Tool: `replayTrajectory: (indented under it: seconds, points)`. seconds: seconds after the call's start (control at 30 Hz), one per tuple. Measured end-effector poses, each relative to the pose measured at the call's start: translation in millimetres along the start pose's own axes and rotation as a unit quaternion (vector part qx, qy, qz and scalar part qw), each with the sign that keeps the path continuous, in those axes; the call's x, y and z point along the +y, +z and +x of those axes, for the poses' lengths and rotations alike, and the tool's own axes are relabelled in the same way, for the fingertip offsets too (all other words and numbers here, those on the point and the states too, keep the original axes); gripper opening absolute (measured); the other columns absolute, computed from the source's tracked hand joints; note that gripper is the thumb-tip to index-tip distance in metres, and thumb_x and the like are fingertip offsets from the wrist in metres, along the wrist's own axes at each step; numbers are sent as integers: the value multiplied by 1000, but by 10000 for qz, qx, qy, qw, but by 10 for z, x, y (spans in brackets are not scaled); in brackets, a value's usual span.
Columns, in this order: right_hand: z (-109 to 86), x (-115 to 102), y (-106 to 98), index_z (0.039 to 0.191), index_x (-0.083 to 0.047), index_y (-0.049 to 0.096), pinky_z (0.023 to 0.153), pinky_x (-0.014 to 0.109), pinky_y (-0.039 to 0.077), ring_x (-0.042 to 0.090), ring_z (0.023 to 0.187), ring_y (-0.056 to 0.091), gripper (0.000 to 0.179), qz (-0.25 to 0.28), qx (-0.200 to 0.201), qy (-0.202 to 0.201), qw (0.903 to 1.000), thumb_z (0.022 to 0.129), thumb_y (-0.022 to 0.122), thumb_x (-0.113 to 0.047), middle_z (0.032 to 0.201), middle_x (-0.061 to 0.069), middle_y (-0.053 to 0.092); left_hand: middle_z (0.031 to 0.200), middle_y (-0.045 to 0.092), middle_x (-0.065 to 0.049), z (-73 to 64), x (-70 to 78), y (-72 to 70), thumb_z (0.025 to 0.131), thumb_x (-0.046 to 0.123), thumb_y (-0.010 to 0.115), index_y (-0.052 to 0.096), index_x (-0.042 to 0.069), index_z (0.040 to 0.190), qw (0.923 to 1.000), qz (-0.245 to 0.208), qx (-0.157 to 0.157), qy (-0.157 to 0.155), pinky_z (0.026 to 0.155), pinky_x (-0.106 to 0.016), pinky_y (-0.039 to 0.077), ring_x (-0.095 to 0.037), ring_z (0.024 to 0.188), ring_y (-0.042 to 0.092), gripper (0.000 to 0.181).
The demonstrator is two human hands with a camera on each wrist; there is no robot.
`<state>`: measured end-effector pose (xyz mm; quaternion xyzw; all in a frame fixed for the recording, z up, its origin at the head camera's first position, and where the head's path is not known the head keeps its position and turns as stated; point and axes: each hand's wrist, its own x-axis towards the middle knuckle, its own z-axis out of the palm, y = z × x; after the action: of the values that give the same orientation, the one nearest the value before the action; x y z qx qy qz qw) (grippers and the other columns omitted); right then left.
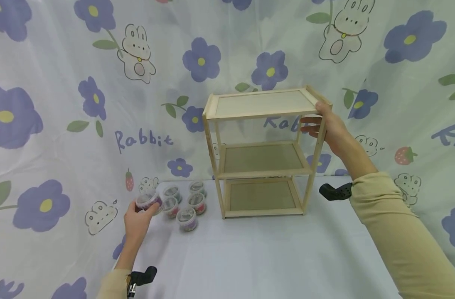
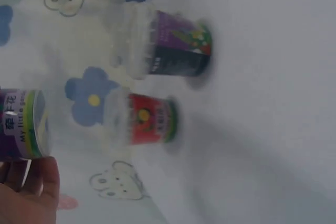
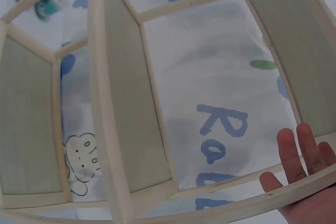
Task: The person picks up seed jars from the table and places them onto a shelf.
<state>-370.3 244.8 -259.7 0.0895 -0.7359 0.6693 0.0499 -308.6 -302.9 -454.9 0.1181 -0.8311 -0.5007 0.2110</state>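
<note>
My left hand (image 1: 136,222) holds a small clear-lidded plastic cup (image 1: 148,201) with a purple label, raised beside a group of similar cups. In the left wrist view this purple cup (image 2: 20,124) shows white lettering and a green band, and my fingers lie against it. My right hand (image 1: 333,126) grips the top right corner of a three-tier wooden shelf (image 1: 264,171), thumb on the top board and fingers past the post. The right wrist view shows those fingers (image 3: 289,153) reaching inside the frame. The shelf stands upright, its tiers bare.
Several lidded cups stand on the white table left of the shelf, among them a purple-labelled cup (image 1: 187,219) and a red-labelled cup (image 1: 197,203). Behind hangs a cloth (image 1: 227,25) printed with flowers and rabbits. A black wrist-camera mount (image 1: 335,192) juts from my right sleeve.
</note>
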Motion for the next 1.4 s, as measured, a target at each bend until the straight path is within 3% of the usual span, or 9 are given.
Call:
replayTrajectory:
  seconds: [0.2,0.37,0.53,0.83,0.93,1.1,1.17,1.4]
  points:
    - [-8,-24,15,148,-18,38,99,40,36,10,93,68,64,70,79,57,9999,100,35,-60,105,-8,68,139,50,-23,169,416,-174,93,36,70,33,0,151,9967,229,-478,610,84,-11,42,-32,127,49,78]
    - [-16,-11,26,150,-19,35,100,42,37,13,98,66,67,-137,133,52,9998,99,32,-63,115,-1,65,135,53,-20,272,656,-207,93,37,69,42,2,145,9915,545,-539,1053,90,-20,45,-29,123,51,68]
    - [-5,-13,23,148,-18,37,101,43,36,12,94,67,64,44,176,52,9998,100,34,-61,107,-6,67,131,55,-20,335,841,-188,92,41,68,44,1,143,9867,713,-691,1288,86,-25,43,-30,118,51,69]
    - [4,1,42,139,-18,43,104,45,36,10,90,68,57,176,284,29,9994,100,36,-59,105,-5,67,125,60,-17,439,1159,-129,91,42,69,49,1,138,9835,507,-791,1549,78,-11,44,-21,107,53,65]
    - [-1,3,57,141,-17,42,105,46,35,11,91,67,60,67,315,19,9995,100,35,-60,110,-1,65,125,61,-17,448,1276,-120,90,46,69,50,3,139,9832,534,-814,1547,79,-17,45,-23,108,55,68]
    - [0,-6,80,145,-16,40,101,43,37,11,90,67,63,29,371,17,9993,100,34,-60,113,2,64,132,59,-19,422,1442,-122,89,53,67,46,4,143,9811,678,-1017,1498,94,-41,47,-32,118,56,76]
    - [6,-8,86,145,-16,39,97,41,39,11,88,67,63,30,392,11,9992,100,34,-60,112,2,64,133,58,-20,413,1500,-122,89,55,66,45,5,144,9800,702,-1100,1503,95,-45,46,-33,120,55,77]
    - [-9,-1,83,146,-16,39,100,43,39,14,90,67,63,-15,438,49,9990,101,33,-59,106,-4,64,129,58,-17,426,1745,-92,90,49,69,46,3,144,9736,495,-1238,1850,80,-18,44,-25,113,53,74]
